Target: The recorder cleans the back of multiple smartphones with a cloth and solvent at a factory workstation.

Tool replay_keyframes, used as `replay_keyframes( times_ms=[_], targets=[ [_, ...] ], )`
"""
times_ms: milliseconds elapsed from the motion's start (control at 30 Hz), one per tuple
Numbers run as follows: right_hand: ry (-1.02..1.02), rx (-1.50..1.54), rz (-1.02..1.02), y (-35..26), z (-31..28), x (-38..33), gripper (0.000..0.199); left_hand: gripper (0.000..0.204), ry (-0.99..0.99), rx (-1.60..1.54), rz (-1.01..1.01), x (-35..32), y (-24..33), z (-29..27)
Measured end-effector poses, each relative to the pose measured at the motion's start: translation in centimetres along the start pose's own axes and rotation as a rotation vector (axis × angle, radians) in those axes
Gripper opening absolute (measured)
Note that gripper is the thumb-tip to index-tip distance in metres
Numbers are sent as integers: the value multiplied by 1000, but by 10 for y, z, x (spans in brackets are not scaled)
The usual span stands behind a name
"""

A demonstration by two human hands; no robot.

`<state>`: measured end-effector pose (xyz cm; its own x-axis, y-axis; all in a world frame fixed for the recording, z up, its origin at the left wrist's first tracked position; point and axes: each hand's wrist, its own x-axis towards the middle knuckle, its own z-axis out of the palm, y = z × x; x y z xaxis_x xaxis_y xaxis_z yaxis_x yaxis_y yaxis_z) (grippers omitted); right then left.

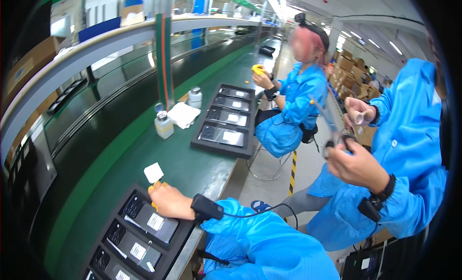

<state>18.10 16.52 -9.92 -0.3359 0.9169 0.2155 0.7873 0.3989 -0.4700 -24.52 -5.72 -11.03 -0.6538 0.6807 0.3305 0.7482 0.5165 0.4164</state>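
My right hand (173, 201) reaches over the near black tray (185, 241), back upward and fingers curled. Yellow finger cots (153, 189) cover some of its fingertips. A small white square like a folded wiping cloth (153, 172) sticks out at the fingertips and looks pinched there, though the grip is partly hidden. Below the wrist lies a dark smartphone (166, 227) with a white label, in the tray's top compartment. Several similar phones fill the other compartments. Outside the picture is my left hand.
A second black tray of phones (196, 144) stands farther along the green bench (178, 167). Beside it are two bottles (164, 125) (195, 98) and white cloths (183, 115). To my right stands a co-worker (409, 130) with scissors-like blurred tool (332, 128); another (298, 97) sits beyond.
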Motion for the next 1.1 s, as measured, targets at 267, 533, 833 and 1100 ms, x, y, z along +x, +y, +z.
replay_keyframes(
  times_ms=[267, 533, 833, 1100],
  targets=[
    [-29, 40, 16, -3, 3, 1, 24, 43, -3, 120, -30, 1, 9, 2],
    [-16, 72, 65, -3, -14, -17, 26, 45, -18, 30, -20, 2, 10, 0],
    [857, -852, 270, -28, -182, -134, 73, 39, 83, -184, 81, -26, 82, -35],
    [664, -969, 581, 19, -216, -151, 34, 37, -502, -947, 420, -72, 191, -40]
  ],
)
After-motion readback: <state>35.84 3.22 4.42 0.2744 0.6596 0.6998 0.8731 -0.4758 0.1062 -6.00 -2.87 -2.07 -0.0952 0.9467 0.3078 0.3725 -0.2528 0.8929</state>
